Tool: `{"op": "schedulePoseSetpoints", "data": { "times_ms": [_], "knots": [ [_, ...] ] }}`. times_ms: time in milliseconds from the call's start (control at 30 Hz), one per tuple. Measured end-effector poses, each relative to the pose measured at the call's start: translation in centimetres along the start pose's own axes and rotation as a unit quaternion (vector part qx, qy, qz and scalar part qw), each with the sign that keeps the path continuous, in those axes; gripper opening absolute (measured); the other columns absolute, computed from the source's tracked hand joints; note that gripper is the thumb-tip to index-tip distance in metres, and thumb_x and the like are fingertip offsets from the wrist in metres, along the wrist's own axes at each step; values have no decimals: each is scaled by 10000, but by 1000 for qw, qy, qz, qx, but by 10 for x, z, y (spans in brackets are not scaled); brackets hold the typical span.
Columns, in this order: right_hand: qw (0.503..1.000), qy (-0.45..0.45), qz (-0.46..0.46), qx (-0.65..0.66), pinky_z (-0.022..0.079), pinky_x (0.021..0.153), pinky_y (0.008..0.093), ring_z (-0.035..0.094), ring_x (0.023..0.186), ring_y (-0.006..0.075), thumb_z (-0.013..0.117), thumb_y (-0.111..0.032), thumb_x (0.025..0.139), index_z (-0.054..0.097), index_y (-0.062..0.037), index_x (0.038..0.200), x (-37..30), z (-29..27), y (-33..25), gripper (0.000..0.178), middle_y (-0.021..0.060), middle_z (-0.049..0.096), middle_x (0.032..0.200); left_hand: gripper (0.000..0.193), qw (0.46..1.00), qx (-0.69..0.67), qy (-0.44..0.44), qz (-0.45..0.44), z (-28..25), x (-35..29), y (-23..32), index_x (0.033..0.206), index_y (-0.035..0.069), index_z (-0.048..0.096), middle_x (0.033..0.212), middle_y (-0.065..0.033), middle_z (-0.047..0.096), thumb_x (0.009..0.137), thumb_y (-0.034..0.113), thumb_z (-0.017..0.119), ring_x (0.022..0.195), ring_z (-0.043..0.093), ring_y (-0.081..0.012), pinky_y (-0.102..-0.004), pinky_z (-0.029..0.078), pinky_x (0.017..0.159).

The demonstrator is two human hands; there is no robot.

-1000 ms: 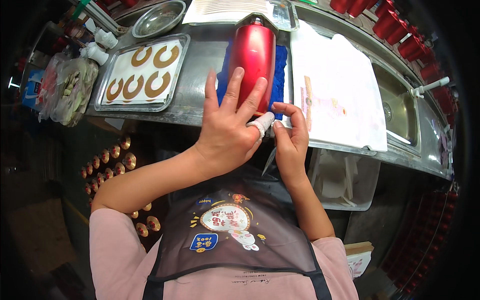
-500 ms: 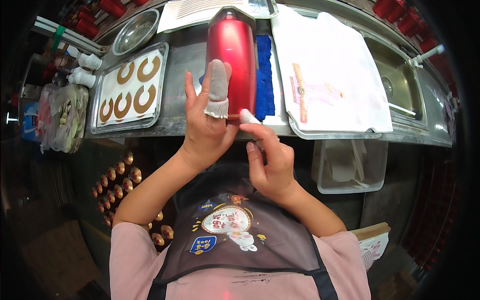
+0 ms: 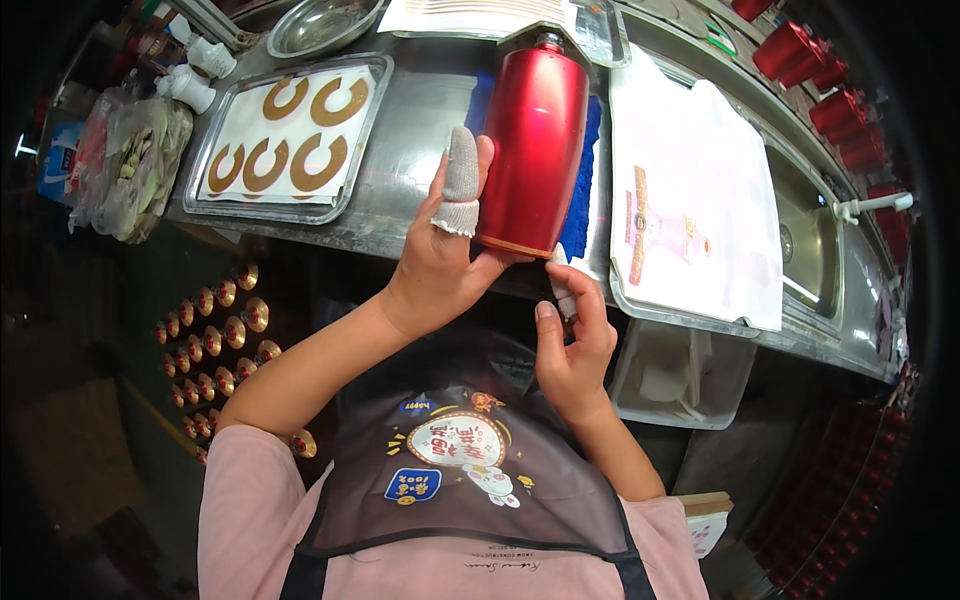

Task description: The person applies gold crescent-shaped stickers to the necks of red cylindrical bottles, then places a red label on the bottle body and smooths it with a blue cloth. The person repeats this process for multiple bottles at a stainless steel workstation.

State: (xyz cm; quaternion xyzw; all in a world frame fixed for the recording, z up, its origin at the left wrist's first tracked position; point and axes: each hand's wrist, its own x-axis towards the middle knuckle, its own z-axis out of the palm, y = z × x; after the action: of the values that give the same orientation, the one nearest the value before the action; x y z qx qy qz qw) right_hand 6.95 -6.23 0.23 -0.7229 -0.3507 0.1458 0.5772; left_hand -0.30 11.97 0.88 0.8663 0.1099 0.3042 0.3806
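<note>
A shiny red bottle (image 3: pixel 538 150) with a dark neck lies on a blue cloth (image 3: pixel 581 222), its base toward me. Along the base rim runs a thin gold band (image 3: pixel 512 246). My left hand (image 3: pixel 445 255) rests against the lower left side of the bottle, fingers stretched out, thumb by the base. A grey knitted finger cover (image 3: pixel 460 175) sits on one of its fingers. At the base's right corner, my right hand (image 3: pixel 575 350) touches the rim with its covered index fingertip. Its thumb stands apart from that finger, and the other fingers are loosely curled, partly hidden.
Brown C-shaped pieces lie on a lined tray (image 3: pixel 371 130) at left. White sheets (image 3: pixel 705 160) cover another tray at right, beside a sink (image 3: pixel 805 230). A metal bowl (image 3: pixel 320 28) stands at the back; a plastic bin (image 3: pixel 725 385) is below the counter edge.
The view has turned, so the counter now slants and the bottle appears farther right. My left hand now shows beside the bottle rather than across it. My right fingertip stays at the base's right corner.
</note>
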Motion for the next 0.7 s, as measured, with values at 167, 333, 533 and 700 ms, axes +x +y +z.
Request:
{"op": "schedulePoseSetpoints", "data": {
  "times_ms": [167,333,533,700],
  "knots": [
    [999,31,-42,-16,487,614,239,610,677,124,624,57,890,607,19,1267,2,2,1,379,134,682,1082,1043,1000,5,20,13,2,-1,-2,1562,-47,267,1602,-243,366,757,207,880,1407,422,-480,-490,330,1201],
    [995,14,-70,-73,498,705,234,611,798,102,615,73,901,604,43,1268,-2,-1,-11,369,123,671,1127,1070,999,14,40,21,4,0,-1,1568,-53,253,1582,-244,400,758,252,882,1374,472,-463,-494,333,1193],
    [977,-33,-149,-147,464,555,265,602,618,109,624,114,853,617,40,1256,4,-5,-21,409,180,726,1139,1019,998,-7,53,24,8,1,-2,1565,-20,279,1585,-221,409,765,211,866,1374,474,-463,-515,308,1202],
    [923,-61,-278,-258,456,505,300,625,541,207,641,114,778,654,17,1224,25,-11,-29,457,245,730,1122,971,997,-16,68,30,10,2,-3,1564,4,295,1594,-194,411,769,149,833,1388,459,-462,-531,278,1216]
  ]
}}
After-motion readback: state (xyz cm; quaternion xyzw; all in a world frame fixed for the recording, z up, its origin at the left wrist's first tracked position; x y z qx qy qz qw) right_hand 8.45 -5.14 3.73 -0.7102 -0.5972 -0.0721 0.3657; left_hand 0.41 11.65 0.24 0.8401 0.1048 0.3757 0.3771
